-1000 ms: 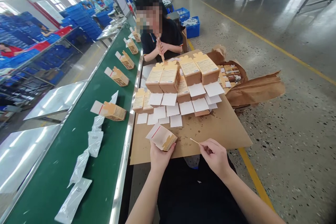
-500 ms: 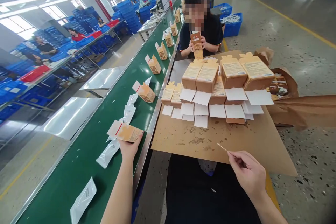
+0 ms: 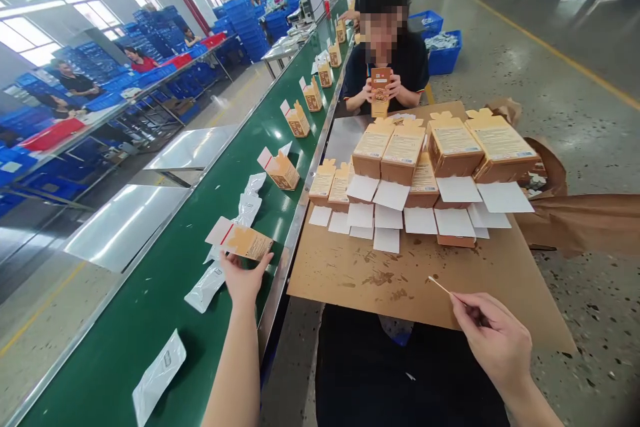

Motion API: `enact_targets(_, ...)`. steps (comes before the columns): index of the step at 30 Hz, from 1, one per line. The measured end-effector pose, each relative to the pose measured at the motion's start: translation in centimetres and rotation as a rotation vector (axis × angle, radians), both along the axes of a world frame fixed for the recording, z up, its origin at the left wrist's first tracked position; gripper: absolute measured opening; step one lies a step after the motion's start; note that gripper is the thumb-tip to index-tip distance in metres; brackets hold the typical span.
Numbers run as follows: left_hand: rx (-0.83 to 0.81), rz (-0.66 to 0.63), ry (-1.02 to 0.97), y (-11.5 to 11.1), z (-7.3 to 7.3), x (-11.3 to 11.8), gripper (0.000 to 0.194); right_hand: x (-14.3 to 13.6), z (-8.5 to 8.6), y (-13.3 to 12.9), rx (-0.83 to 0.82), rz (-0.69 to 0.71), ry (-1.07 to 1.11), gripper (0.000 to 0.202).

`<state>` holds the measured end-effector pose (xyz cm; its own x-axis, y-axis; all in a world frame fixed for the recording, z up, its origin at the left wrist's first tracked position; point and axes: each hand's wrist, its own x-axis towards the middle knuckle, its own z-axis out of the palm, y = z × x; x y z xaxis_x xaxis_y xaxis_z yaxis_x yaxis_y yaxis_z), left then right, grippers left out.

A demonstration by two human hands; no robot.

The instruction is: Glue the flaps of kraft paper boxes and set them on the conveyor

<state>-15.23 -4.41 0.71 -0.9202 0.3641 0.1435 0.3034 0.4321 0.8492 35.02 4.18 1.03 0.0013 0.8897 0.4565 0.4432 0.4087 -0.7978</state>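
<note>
So the left hand is spreading its thumb and fingers around an open tan cardboard box with a white flap over the green conveyor belt, while the right hand is pinching a thin white-tipped swab above the brown cardboard sheet.

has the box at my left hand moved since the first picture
Yes, the box has gone left across the metal rail, from the cardboard to the green belt.
</note>
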Motion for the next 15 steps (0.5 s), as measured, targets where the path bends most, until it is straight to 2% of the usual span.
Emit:
enact_targets(1,0.061,0.019,0.087,-0.8,-0.2,0.9,0.124,0.7,0.1,-0.2,-0.005,-0.035,-0.009,0.033)
enact_targets(3,0.211,0.037,0.288,-1.9,-0.6,2.6,0.109,2.0,0.3,-0.7,-0.020,-0.099,-0.023,0.036)
enact_targets(5,0.334,-0.042,0.363,-1.2,-0.4,4.0,0.080,2.9,0.5,-1.2,-0.035,-0.132,-0.035,0.039)
enact_targets(6,0.362,-0.112,0.325,0.2,0.0,4.4,0.066,3.0,0.6,-1.4,-0.040,-0.137,-0.042,0.040)
enact_targets(8,0.317,-0.271,0.142,5.2,1.5,4.8,0.048,2.6,0.7,-1.4,-0.038,-0.126,-0.047,0.042)
enact_targets(9,0.246,-0.320,0.047,8.4,2.4,4.8,0.044,2.1,0.8,-1.3,-0.038,-0.113,-0.044,0.042)
enact_targets(11,0.005,-0.389,-0.125,15.2,4.3,4.5,0.042,1.0,0.9,-1.1,-0.038,-0.077,-0.020,0.042)
enact_targets(12,-0.053,-0.418,-0.160,18.3,5.0,4.3,0.042,0.4,1.0,-1.0,-0.035,-0.062,-0.002,0.041)
enact_targets(14,-0.150,-0.462,-0.193,22.8,5.8,4.1,0.035,-0.4,1.1,-1.0,-0.021,-0.047,0.028,0.039)
enact_targets(15,-0.188,-0.481,-0.193,23.9,5.9,4.2,0.031,-0.5,1.1,-1.1,-0.009,-0.050,0.041,0.038)
